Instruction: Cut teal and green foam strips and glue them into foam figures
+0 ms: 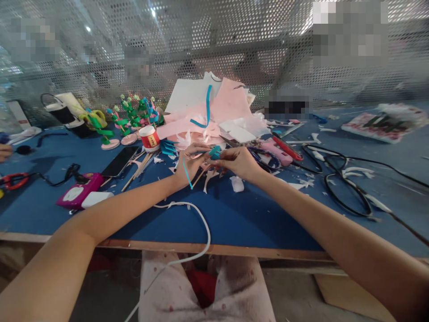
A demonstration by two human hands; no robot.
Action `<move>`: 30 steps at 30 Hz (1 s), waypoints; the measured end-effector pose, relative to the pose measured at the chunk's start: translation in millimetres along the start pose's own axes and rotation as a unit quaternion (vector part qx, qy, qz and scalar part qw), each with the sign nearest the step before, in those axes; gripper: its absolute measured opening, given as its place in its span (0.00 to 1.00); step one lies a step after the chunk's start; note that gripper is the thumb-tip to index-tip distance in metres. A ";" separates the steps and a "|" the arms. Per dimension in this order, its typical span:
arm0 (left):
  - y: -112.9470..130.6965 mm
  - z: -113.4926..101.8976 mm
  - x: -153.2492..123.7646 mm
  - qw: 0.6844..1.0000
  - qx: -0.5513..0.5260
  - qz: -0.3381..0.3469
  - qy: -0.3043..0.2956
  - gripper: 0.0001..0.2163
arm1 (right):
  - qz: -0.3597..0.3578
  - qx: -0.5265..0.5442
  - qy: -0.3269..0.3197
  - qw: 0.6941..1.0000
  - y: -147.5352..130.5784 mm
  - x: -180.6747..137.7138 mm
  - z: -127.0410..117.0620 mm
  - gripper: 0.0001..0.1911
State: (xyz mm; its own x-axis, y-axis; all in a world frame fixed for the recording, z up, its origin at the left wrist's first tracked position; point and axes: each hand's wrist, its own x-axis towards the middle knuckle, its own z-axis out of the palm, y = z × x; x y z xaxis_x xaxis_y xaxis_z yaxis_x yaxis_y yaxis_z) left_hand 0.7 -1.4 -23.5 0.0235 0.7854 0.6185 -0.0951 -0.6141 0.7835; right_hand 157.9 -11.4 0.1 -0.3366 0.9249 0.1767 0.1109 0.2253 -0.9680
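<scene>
Both hands meet above the middle of the blue table, closed on a small folded piece of teal paper [215,152]. My left hand [190,164] pinches it from the left, and a thin light-blue strip [187,173] hangs down by that hand. From the right, my right hand [239,162] grips the same paper with its fingertips. Just behind the left hand lies more pleated teal paper [168,147]. A red and white paper cup [149,138] stands to its left. Scissors [231,141] lie close behind the right hand, partly covered.
Pink and white sheets [201,112] pile up at the back. Green spiral paper plants [124,123] stand left, near a phone [120,161] and a magenta power adapter [80,190]. At right lie a pink glue gun [276,152] and black cables [348,188]. A white cable [204,223] crosses the front edge.
</scene>
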 end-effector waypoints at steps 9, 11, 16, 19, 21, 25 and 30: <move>6.2 1.9 -0.9 0.998 0.010 -0.058 -0.013 0.11 | -0.030 -0.032 -0.012 0.999 1.5 -0.3 0.4 0.23; 7.2 2.6 -1.5 0.995 0.005 -0.095 -0.014 0.13 | -0.031 -0.041 -0.009 0.999 0.0 -1.2 0.7 0.23; 3.4 2.8 -1.1 0.994 0.002 -0.109 0.010 0.14 | -0.006 -0.031 -0.018 0.999 -2.5 -1.9 -0.4 0.22; 2.9 2.5 -0.5 0.997 0.023 -0.070 -0.001 0.12 | 0.013 -0.034 -0.035 0.999 -3.3 -1.7 -3.5 0.19; 4.0 2.4 -0.6 0.997 0.037 -0.061 -0.008 0.11 | 0.024 -0.032 -0.056 0.998 -5.0 -2.2 -5.4 0.17; 6.8 2.4 -1.8 0.996 0.059 -0.058 -0.014 0.12 | 0.052 -0.021 -0.089 0.994 -8.6 -3.5 -6.8 0.16; 3.6 0.8 -1.8 0.996 0.071 -0.046 -0.025 0.08 | 0.100 0.023 -0.093 0.990 -4.0 -0.7 -9.8 0.16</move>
State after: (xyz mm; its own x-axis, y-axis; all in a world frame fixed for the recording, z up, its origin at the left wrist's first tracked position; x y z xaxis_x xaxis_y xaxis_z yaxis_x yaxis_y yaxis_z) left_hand 1.1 -5.1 -21.7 0.0754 0.8367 0.5424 0.0507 -0.5465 0.8359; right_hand 166.9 -9.9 5.6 -0.4794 0.8761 -0.0508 0.1507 0.0252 -0.9883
